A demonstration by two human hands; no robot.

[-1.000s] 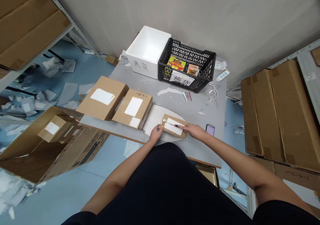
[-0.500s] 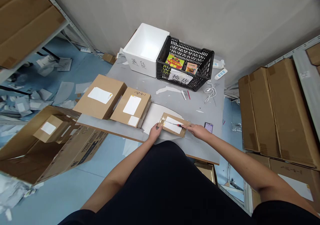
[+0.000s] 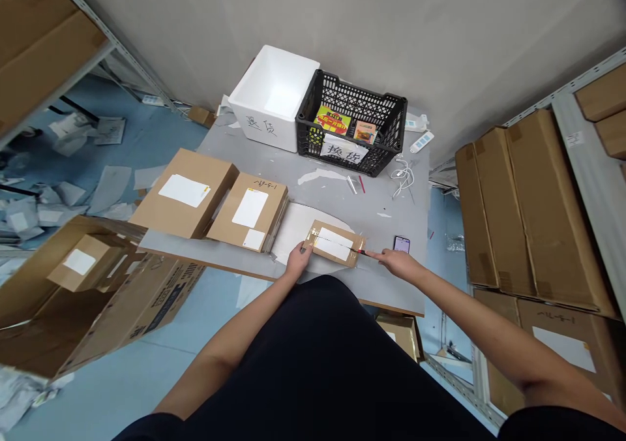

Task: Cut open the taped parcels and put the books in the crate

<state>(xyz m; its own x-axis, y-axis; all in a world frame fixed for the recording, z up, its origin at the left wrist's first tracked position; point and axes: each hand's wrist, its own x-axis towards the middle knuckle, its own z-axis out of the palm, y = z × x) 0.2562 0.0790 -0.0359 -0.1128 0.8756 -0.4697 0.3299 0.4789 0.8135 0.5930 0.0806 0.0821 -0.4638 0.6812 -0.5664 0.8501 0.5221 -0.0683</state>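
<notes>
Small cardboard parcel [image 3: 336, 243] lying on a white sheet [image 3: 293, 229] on the grey tabletop [image 3: 391, 219], long axis roughly left-right, slightly tilted. Left hand [image 3: 299, 258] has its fingers [image 3: 304, 248] closed on the parcel's left edge, while the right hand [image 3: 396, 263] pinches a thin red-tipped tool [image 3: 359, 251] narrow, its shaft pointing left across the white label [image 3: 328, 237], touching it as far as I can tell.
</notes>
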